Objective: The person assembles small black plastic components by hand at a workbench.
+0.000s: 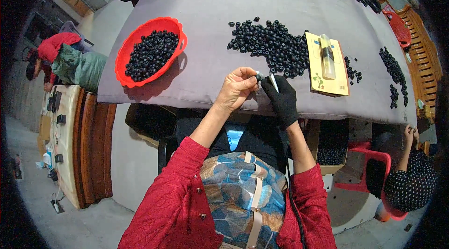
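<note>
My bare left hand [237,89] pinches a small dark round part [258,76] between thumb and fingertips, near the table's front edge. Close beside it, my right hand [282,101] wears a black glove and grips a slim pale pointed tool [273,82], whose exact kind I cannot make out. The tool's tip comes near the part; whether they touch is unclear. Just beyond my hands lies a spread-out pile of small black ring-like parts [266,41]. A red plastic basket [120,64] at the left holds many more of them.
A yellow notebook [334,85] with a clear tube-like marker [327,57] lies right of the pile. More black parts [394,69] sit at the table's right. Another person [409,181] sits at the right near a red stool [365,155]; someone else [70,57] bends over at far left.
</note>
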Demonstrator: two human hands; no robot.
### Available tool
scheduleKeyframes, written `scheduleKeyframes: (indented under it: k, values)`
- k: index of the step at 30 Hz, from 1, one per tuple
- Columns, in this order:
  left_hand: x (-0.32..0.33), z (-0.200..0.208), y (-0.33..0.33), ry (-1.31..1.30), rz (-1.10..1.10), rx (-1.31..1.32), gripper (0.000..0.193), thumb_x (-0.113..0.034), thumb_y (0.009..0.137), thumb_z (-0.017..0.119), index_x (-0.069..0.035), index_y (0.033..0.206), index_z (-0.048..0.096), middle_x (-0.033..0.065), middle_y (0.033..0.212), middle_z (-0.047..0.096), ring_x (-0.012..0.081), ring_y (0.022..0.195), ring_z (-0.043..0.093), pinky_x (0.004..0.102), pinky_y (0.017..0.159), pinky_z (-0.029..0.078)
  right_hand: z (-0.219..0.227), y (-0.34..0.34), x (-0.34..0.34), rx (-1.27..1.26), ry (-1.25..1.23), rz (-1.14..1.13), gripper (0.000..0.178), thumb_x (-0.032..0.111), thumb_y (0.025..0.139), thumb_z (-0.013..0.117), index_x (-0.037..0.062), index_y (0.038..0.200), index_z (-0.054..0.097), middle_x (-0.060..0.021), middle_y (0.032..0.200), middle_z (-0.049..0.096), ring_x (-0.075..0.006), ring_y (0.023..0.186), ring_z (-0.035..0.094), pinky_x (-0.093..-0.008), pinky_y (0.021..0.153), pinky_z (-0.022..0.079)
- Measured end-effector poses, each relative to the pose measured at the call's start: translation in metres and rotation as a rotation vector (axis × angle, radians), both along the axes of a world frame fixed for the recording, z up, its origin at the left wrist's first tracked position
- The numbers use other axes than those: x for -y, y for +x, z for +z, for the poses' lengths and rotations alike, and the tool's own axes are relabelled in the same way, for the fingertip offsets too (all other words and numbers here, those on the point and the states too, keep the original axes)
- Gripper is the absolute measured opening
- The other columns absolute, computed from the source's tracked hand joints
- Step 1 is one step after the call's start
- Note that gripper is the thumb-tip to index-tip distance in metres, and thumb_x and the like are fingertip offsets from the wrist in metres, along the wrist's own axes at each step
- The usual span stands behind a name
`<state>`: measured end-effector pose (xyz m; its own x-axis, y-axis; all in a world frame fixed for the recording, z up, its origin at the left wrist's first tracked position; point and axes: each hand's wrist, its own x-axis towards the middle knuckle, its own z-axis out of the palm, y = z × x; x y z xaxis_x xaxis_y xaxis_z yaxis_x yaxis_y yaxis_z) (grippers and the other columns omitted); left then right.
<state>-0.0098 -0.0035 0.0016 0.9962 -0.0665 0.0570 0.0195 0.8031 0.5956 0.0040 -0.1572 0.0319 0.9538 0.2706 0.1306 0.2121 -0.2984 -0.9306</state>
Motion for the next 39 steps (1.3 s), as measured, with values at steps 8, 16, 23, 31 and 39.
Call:
scheduleKeyframes:
  k: [8, 16, 23, 31, 39]
  values:
    - [0.002, 0.004, -0.001, 0.021, -0.005, -0.015, 0.015, 0.0, 0.076, 0.063, -0.002, 0.089, 0.058, 0.0045, 0.078, 0.06, 0.0118, 0.065, 0.058, 0.0229, 0.061, 0.05, -0.004, 0.001, 0.0, 0.027, 0.065, -0.003, 0.022, 0.021, 0.08, 0.061, 0.0034, 0.094, 0.059, -0.0079, 0.082, 0.062, -0.0133, 0.073, 0.058, -0.0269, 0.065, 0.046]
    - [0.002, 0.004, -0.004, 0.113, 0.01, -0.017, 0.014, -0.001, 0.077, 0.063, -0.001, 0.089, 0.057, 0.0046, 0.077, 0.06, 0.0107, 0.064, 0.057, 0.0209, 0.06, 0.05, -0.003, -0.003, -0.004, 0.006, 0.164, -0.008, 0.025, 0.016, 0.078, 0.063, 0.0029, 0.099, 0.058, -0.0058, 0.09, 0.063, -0.0112, 0.08, 0.058, -0.0256, 0.069, 0.046]
    - [0.004, 0.002, -0.003, 0.153, 0.015, 0.003, 0.013, -0.003, 0.077, 0.063, -0.001, 0.088, 0.057, 0.0053, 0.076, 0.06, 0.0102, 0.063, 0.057, 0.0197, 0.059, 0.05, -0.012, 0.0, 0.0, 0.014, 0.176, 0.023, 0.028, 0.017, 0.078, 0.064, 0.0028, 0.101, 0.058, -0.009, 0.092, 0.063, -0.0135, 0.083, 0.059, -0.0267, 0.072, 0.046]
    - [0.004, 0.002, -0.002, 0.123, 0.041, -0.02, 0.011, -0.002, 0.077, 0.064, -0.001, 0.084, 0.056, 0.0064, 0.076, 0.06, 0.0111, 0.062, 0.058, 0.0205, 0.057, 0.051, -0.007, -0.002, 0.0, 0.025, 0.154, 0.05, 0.029, 0.016, 0.078, 0.064, 0.002, 0.102, 0.058, -0.0094, 0.093, 0.063, -0.0139, 0.083, 0.059, -0.0268, 0.073, 0.046]
    - [0.004, 0.003, -0.004, 0.139, 0.067, -0.003, 0.01, -0.001, 0.076, 0.064, -0.002, 0.081, 0.056, 0.0059, 0.077, 0.06, 0.0102, 0.063, 0.058, 0.0203, 0.058, 0.051, -0.003, -0.004, -0.001, -0.018, 0.186, 0.06, 0.032, 0.013, 0.076, 0.065, 0.0022, 0.106, 0.057, -0.0068, 0.097, 0.061, -0.0122, 0.085, 0.056, -0.0254, 0.075, 0.045]
